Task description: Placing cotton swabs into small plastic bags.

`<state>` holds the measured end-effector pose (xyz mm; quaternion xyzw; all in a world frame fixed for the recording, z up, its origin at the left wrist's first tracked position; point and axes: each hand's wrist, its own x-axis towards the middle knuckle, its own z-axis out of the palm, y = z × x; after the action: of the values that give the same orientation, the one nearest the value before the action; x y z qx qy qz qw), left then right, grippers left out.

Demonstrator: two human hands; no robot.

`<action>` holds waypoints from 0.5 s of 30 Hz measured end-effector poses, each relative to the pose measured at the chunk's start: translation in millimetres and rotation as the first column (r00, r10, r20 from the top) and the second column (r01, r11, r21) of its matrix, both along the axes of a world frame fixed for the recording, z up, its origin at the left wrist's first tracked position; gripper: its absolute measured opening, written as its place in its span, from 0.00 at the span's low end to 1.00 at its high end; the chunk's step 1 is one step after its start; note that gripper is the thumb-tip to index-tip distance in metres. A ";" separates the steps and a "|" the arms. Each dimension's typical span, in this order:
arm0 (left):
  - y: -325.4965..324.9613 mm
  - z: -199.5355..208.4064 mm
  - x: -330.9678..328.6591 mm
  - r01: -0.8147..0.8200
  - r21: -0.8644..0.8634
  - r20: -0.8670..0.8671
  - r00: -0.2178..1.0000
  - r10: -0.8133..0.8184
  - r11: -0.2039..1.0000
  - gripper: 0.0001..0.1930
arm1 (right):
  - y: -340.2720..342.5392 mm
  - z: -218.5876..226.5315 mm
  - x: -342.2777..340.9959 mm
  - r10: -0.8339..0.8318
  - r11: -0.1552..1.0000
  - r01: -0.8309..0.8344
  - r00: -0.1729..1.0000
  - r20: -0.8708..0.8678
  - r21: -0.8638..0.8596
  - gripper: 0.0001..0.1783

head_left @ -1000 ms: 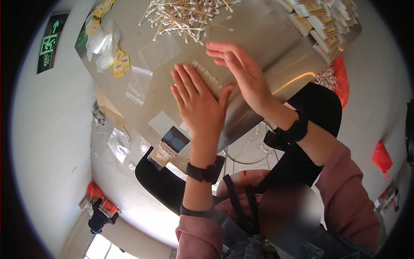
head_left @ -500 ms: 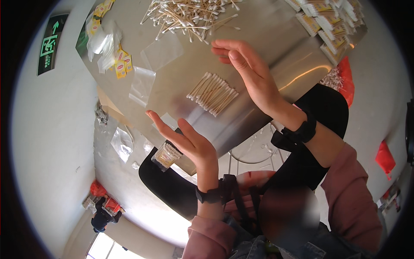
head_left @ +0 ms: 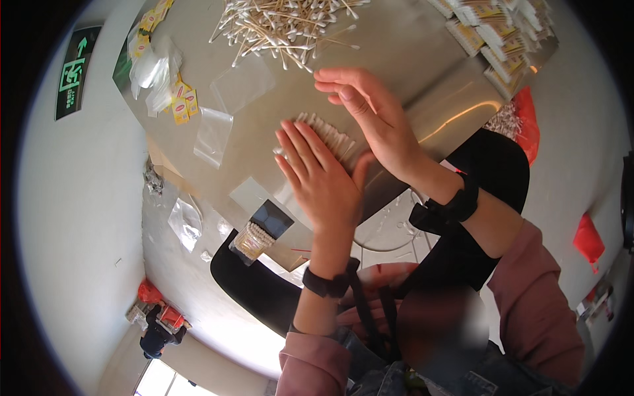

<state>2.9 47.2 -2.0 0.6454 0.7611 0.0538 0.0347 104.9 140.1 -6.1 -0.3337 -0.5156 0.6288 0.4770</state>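
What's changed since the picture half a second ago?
The left hand moved forward and rightward over the row of cotton swabs, partly covering it; nothing is visibly grasped. The right hand stayed beside the row, and the loose swab heap stayed put.

This looks like a small hand-packing workshop: a broad, shiny grey metal tabletop (head_left: 413,69) carries a loose heap of white-tipped wooden cotton swabs (head_left: 284,26), stacked, filled clear packets with yellow labels (head_left: 505,41) and flat clear plastic bags (head_left: 213,137); a green-and-black running-figure sign (head_left: 70,74) is on the plain white wall (head_left: 49,198), and another person in dark clothing (head_left: 154,338) is farther off beside a bright red bag (head_left: 149,291)
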 end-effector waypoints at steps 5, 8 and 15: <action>-3.6 -3.1 -1.2 0.008 -0.016 -0.017 1.000 -0.008 1.000 0.54 | 2.0 2.9 -0.5 0.001 0.997 -0.006 0.997 -0.075 -0.073 0.21; 10.2 -3.5 -6.9 -0.046 0.005 -0.052 0.998 0.046 0.999 0.55 | 1.1 1.7 -0.2 -0.011 0.996 0.005 0.997 -0.076 -0.088 0.19; -15.0 0.7 -2.7 -0.014 0.024 0.083 0.996 0.012 1.000 0.55 | 15.5 2.9 10.2 0.161 0.981 -0.183 0.952 0.260 0.062 0.13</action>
<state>0.2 32.2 -1.3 0.6380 0.7625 0.0903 0.0577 115.2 155.5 -3.2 -0.3446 -0.6258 0.5975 0.3640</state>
